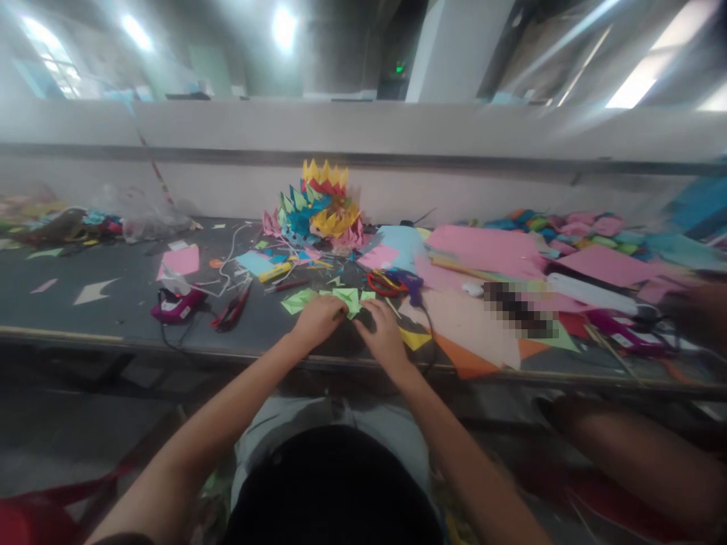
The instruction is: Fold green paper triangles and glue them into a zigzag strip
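Both hands are at the near side of the dark table, working on light green folded paper point(345, 297). My left hand point(321, 319) has its fingers closed on the paper's left part. From the other side, my right hand point(385, 333) touches the paper's right part, thumb and fingertips curled toward it. Another green folded piece point(298, 300) lies just left of my left hand. Red-handled scissors point(385, 284) and a blue glue gun point(410, 285) lie just beyond my right hand. The exact folds between my fingers are blurred.
A colourful folded-paper model point(323, 212) stands at the back. Purple boxy devices point(179, 304) with cords, red pliers point(232, 306) and a yellow cutter point(275, 272) lie to the left. Pink paper sheets point(488, 250) cover the right. Another person's arm point(641, 462) shows at the right edge.
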{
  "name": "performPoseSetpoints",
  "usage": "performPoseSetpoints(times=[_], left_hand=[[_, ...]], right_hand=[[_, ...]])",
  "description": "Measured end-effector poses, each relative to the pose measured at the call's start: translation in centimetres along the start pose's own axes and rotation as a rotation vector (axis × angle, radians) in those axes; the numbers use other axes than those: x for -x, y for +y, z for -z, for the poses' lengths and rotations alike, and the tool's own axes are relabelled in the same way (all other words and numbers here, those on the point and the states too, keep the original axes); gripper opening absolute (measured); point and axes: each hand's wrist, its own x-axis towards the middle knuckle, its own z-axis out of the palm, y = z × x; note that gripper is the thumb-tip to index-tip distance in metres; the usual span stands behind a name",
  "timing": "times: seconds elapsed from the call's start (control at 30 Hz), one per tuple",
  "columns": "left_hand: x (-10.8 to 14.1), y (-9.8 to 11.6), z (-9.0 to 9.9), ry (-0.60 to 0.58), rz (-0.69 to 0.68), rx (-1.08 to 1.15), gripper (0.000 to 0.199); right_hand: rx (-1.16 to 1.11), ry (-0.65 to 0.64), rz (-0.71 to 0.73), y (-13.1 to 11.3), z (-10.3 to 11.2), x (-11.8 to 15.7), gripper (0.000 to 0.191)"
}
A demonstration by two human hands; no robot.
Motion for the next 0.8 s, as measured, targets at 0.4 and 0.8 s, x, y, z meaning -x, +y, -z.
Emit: performPoseSetpoints(times=[0.4,0.8], left_hand=[[6.8,2.7,-0.2,0.066,0.042,0.241,0.011],[6.9,2.3,-1.0,-0.015,0.109,0.257,0.008]], right_hand=[[-0.034,-0.383,0.316,-0.7,1.9,2.0,0.026],[-0.136,-0.574,0.275,0.8,3.1,1.2,0.021]])
